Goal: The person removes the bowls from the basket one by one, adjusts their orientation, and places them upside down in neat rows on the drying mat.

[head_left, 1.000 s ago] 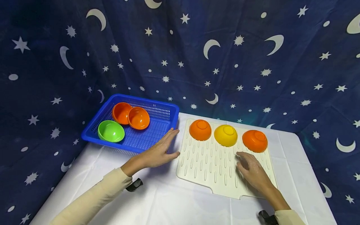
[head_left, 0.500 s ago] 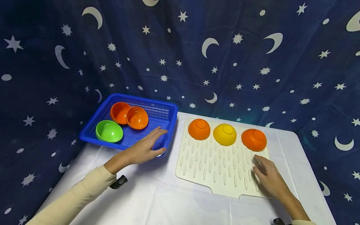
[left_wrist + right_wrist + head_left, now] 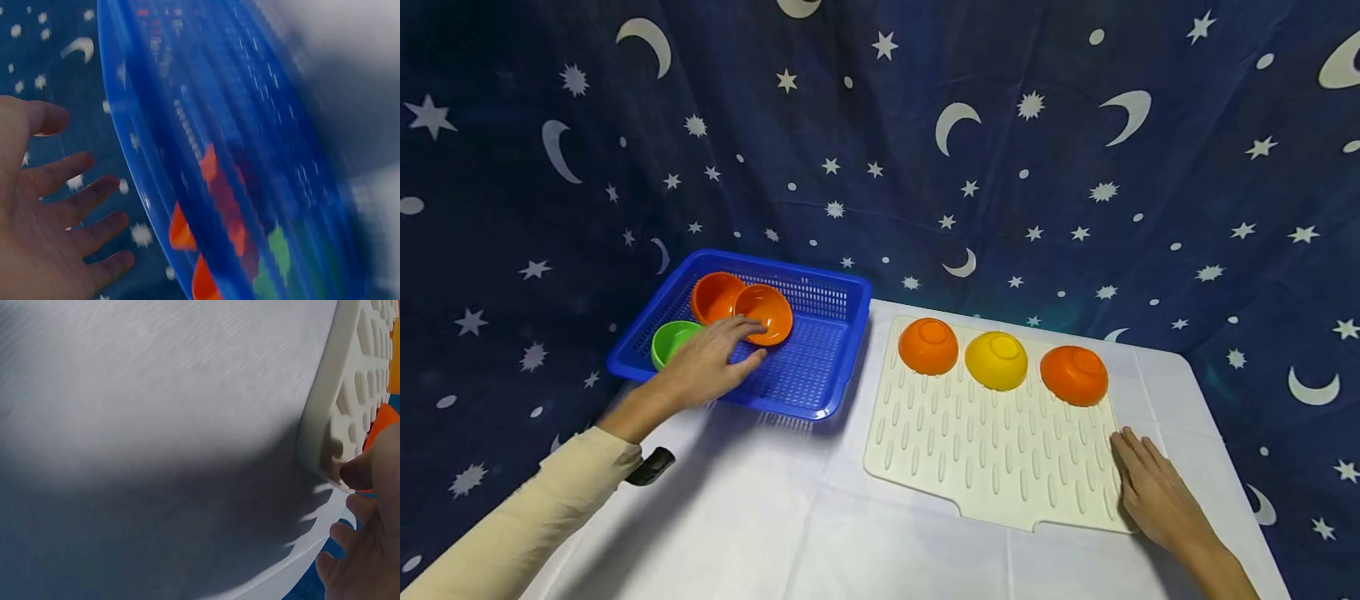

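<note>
My left hand [image 3: 711,362] hovers over the front left of the blue plastic basket [image 3: 844,350], fingers spread and nothing in them. Inside the basket lie two orange bowls, one orange bowl [image 3: 772,310] just beyond my fingertips and another orange bowl [image 3: 715,296] behind it. A green bowl [image 3: 670,337] is partly hidden by that hand. In the left wrist view the fingers [image 3: 94,197] are extended beside the basket wall. My right hand [image 3: 1161,492] is at the right edge of the cream drying mat [image 3: 955,450], fingers extended and holding nothing.
Along the mat's back edge sit three upside-down bowls: an orange bowl [image 3: 928,347], a yellow bowl [image 3: 996,361] and an orange bowl [image 3: 1073,376]. A white cloth [image 3: 850,525] covers the table. Behind hangs a dark blue curtain [image 3: 880,125] with moons and stars.
My left hand has moved left from the gap between basket and mat to over the basket. The right hand has moved right, from over the mat to its right edge.
</note>
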A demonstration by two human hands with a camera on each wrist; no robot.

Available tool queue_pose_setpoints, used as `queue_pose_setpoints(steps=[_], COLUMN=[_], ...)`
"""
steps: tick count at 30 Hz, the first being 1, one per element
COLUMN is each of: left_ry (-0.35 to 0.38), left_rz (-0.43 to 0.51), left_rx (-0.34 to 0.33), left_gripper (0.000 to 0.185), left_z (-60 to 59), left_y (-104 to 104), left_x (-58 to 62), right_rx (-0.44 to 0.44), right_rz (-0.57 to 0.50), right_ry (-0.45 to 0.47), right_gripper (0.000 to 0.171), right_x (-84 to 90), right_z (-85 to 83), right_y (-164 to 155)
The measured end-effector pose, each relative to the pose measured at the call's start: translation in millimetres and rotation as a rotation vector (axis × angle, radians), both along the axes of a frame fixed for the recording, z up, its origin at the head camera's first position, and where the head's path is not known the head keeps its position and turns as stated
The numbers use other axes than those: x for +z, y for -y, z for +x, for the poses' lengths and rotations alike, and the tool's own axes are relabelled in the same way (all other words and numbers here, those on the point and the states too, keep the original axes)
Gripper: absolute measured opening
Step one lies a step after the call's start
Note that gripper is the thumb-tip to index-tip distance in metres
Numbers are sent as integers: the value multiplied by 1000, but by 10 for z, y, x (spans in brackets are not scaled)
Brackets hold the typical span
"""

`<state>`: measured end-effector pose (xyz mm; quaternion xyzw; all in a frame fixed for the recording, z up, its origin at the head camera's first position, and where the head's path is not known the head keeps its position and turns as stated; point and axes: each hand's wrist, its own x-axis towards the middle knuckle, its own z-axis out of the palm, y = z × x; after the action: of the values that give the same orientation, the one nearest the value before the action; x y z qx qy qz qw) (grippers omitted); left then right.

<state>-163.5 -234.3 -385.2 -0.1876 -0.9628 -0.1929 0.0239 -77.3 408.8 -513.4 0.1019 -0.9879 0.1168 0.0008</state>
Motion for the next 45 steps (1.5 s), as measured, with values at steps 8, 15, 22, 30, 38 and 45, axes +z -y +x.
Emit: queue_pose_setpoints(steps=[8,15,22,30,38,45], left_ry=[-6,215,363,327,305,275], left_rz=[-134,-227,-361,-427,-431,-393], left_rx=[153,285,337,323,336,365], left_gripper=[80,111,119,116,120,120], left_z=[-103,-196,-221,-317,-374,-349], left_y=[372,520,565,607,626,649], left_x=[54,65,27,-48,-161,-172], right_rx=[0,-56,-73,-101,-105,-99], right_rz=[-19,-123,-150,-118,-111,-113], right_ry=[63,189,193,111,65,38], right_gripper=[51,54,55,52,49,48], right_x=[-9,112,80,17,-25,-34], right_z=[18,-37,-14,-28,-31,-25], right_y=[-26,-38,-62,-44,-18,-1])
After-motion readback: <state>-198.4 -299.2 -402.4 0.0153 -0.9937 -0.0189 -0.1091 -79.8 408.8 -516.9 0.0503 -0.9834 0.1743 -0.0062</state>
